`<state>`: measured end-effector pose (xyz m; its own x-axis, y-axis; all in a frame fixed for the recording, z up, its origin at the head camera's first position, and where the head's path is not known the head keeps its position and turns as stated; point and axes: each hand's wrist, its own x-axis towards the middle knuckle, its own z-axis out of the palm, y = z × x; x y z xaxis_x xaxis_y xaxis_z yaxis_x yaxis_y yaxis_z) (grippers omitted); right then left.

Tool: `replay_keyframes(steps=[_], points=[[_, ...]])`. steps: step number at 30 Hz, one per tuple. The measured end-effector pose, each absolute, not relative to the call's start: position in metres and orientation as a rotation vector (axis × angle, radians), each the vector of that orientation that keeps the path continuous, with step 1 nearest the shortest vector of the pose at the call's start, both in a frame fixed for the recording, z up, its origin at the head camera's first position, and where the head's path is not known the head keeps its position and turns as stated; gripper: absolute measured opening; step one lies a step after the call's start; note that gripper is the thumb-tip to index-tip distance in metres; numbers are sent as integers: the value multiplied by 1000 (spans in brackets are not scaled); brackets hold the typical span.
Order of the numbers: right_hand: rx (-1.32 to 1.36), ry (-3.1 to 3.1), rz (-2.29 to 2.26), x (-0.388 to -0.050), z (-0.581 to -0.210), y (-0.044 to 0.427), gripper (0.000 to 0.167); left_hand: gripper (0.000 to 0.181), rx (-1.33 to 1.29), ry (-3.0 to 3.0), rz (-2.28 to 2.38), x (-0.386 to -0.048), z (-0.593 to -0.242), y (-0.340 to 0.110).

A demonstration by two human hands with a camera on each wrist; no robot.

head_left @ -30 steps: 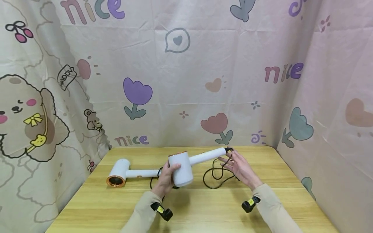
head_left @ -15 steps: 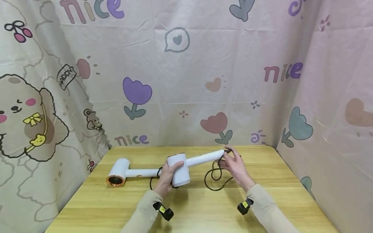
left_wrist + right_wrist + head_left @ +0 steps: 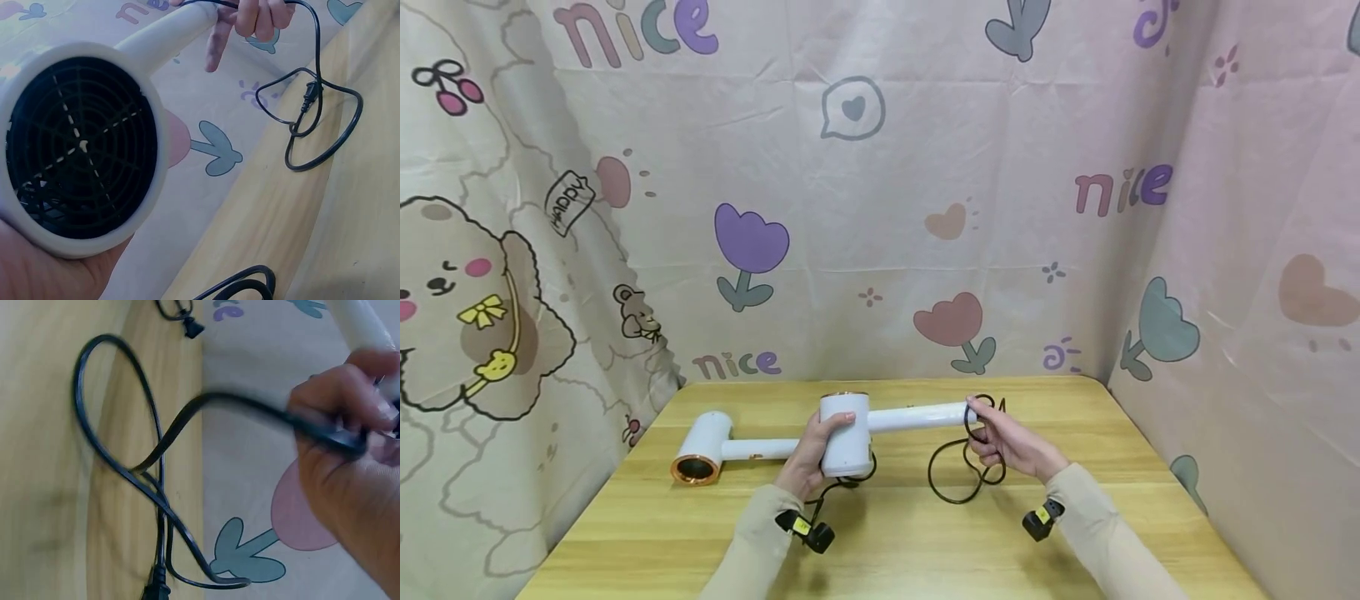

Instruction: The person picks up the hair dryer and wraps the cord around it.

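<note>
My left hand [image 3: 807, 457] grips the barrel of a white hair dryer [image 3: 846, 437] above the table, thumb across its near side. The handle points right, almost level. My right hand [image 3: 1011, 437] pinches the handle's end where the black power cord [image 3: 951, 502] leaves it; the cord droops in loops to the table. In the left wrist view, the dryer's round black grille [image 3: 81, 147] faces the camera. The cord's plug [image 3: 156, 584] shows in the right wrist view. A second white hair dryer [image 3: 709, 437], with a copper-coloured nozzle ring, lies to the left, its handle partly behind my left hand.
The wooden table [image 3: 887, 550] is backed by a printed curtain [image 3: 850, 208], which also hangs along both sides. More black cord [image 3: 831, 492] lies beneath the held dryer, beside my left wrist.
The held hair dryer has shifted slightly left, and its handle has tipped down to near level. My right hand's spread fingers have closed on the handle's end. The other dryer stays in place.
</note>
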<state>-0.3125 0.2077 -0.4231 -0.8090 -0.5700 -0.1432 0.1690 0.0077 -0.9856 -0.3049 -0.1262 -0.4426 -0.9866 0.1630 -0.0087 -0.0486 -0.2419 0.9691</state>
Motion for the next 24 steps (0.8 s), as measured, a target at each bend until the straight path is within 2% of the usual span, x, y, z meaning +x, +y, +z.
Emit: replay_keyframes(steps=[10, 12, 18, 24], points=[[-389, 1671, -1794, -317, -416, 221, 29, 59, 185, 1860, 2303, -305, -444, -129], [-385, 1720, -1746, -318, -414, 225, 32, 58, 191, 1878, 2277, -305, -445, -131], [-425, 1805, -1676, -319, -410, 228, 58, 58, 213, 1875, 2225, -305, -445, -136], [-565, 2023, -1541, -320, -411, 227, 61, 58, 210, 1869, 2166, -305, -446, -140]])
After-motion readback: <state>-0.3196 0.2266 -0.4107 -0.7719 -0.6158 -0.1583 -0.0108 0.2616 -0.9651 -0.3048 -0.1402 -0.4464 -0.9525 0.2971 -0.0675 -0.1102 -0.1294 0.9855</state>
